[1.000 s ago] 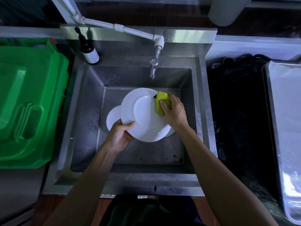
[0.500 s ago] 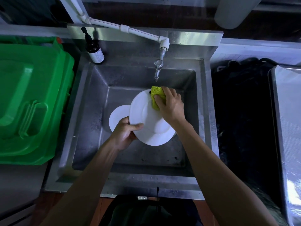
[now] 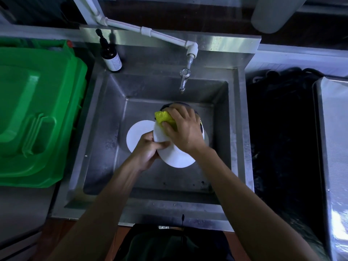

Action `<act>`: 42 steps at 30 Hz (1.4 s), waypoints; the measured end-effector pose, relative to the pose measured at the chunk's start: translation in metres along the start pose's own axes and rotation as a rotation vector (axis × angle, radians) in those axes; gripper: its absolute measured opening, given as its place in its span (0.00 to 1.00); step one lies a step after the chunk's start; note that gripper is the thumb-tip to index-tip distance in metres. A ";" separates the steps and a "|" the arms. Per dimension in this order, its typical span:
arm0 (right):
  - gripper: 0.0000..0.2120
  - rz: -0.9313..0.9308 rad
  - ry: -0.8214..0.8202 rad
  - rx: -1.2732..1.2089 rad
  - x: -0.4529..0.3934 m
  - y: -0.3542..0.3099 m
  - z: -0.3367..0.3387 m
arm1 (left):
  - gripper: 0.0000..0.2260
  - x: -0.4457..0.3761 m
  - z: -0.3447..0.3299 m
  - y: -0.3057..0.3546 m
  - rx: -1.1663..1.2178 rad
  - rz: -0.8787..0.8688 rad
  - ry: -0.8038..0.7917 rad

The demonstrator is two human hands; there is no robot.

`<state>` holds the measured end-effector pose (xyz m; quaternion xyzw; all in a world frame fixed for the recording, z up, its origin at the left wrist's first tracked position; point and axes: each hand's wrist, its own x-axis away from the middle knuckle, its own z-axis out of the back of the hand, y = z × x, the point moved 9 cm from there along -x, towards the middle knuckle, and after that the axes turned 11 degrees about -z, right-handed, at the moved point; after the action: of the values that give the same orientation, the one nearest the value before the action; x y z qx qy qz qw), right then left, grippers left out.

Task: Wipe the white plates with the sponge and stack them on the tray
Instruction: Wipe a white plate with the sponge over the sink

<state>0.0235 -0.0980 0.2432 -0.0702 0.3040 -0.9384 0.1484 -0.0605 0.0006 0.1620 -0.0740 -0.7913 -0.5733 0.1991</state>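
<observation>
Steel fills the middle of the view: a deep sink [image 3: 105,113] flanked at nine o'clock by a green bin lid [image 3: 37,110]. Inside the basin, a second white plate [image 3: 135,134] lies flat, apparently waiting its turn. Beside it, the left hand [image 3: 148,151] grips the held plate [image 3: 177,157] by its nine o'clock rim, fingers curled round it. The right hand [image 3: 185,129] clutches the yellow sponge [image 3: 164,117] against that plate's twelve o'clock part. Far out at three o'clock, the metal tray [image 3: 335,147] shows no plates stacked, so wiping looks midway and stacking is not begun.
</observation>
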 end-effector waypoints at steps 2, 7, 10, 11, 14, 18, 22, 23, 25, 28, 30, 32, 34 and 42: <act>0.20 0.047 -0.005 -0.006 0.010 -0.008 -0.005 | 0.14 -0.002 0.000 0.000 -0.009 0.001 0.009; 0.20 0.041 0.010 -0.022 0.017 -0.005 -0.008 | 0.14 -0.003 -0.001 0.002 -0.031 -0.020 -0.011; 0.19 0.039 -0.016 -0.021 0.012 -0.001 -0.009 | 0.13 -0.002 -0.003 0.002 -0.028 -0.034 -0.019; 0.19 0.035 -0.020 -0.022 0.010 0.000 -0.009 | 0.13 -0.001 -0.003 0.001 -0.024 -0.033 -0.014; 0.19 -0.017 -0.004 -0.063 0.003 0.006 -0.006 | 0.14 0.001 -0.002 -0.002 -0.007 -0.012 -0.003; 0.18 -0.080 0.010 -0.106 -0.007 0.014 -0.002 | 0.16 0.005 -0.001 -0.001 0.020 0.005 0.008; 0.19 -0.118 0.022 -0.150 -0.016 0.021 0.002 | 0.15 0.007 0.000 0.002 0.033 0.008 0.013; 0.19 -0.134 0.026 -0.162 -0.019 0.024 0.004 | 0.15 0.008 0.000 0.003 0.042 0.012 0.019; 0.19 -0.170 0.035 -0.170 -0.024 0.032 0.007 | 0.15 0.009 0.001 0.004 0.067 0.019 0.027; 0.19 -0.238 0.044 -0.212 -0.029 0.046 0.012 | 0.16 0.011 0.002 0.005 0.115 0.018 0.044; 0.18 -0.275 0.042 -0.268 -0.029 0.056 0.014 | 0.17 0.013 0.004 0.007 0.148 0.011 0.057; 0.19 -0.307 0.030 -0.301 -0.026 0.065 0.015 | 0.18 0.013 0.006 0.009 0.175 0.006 0.072; 0.20 -0.325 0.009 -0.295 -0.020 0.070 0.012 | 0.19 0.013 0.007 0.009 0.199 0.007 0.090; 0.20 -0.369 0.012 -0.229 0.017 0.068 -0.007 | 0.14 0.008 0.006 0.008 0.245 -0.006 0.180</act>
<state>0.0222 -0.1515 0.1982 -0.1357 0.3914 -0.9094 -0.0365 -0.0665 0.0081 0.1711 0.0050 -0.8345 -0.4776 0.2749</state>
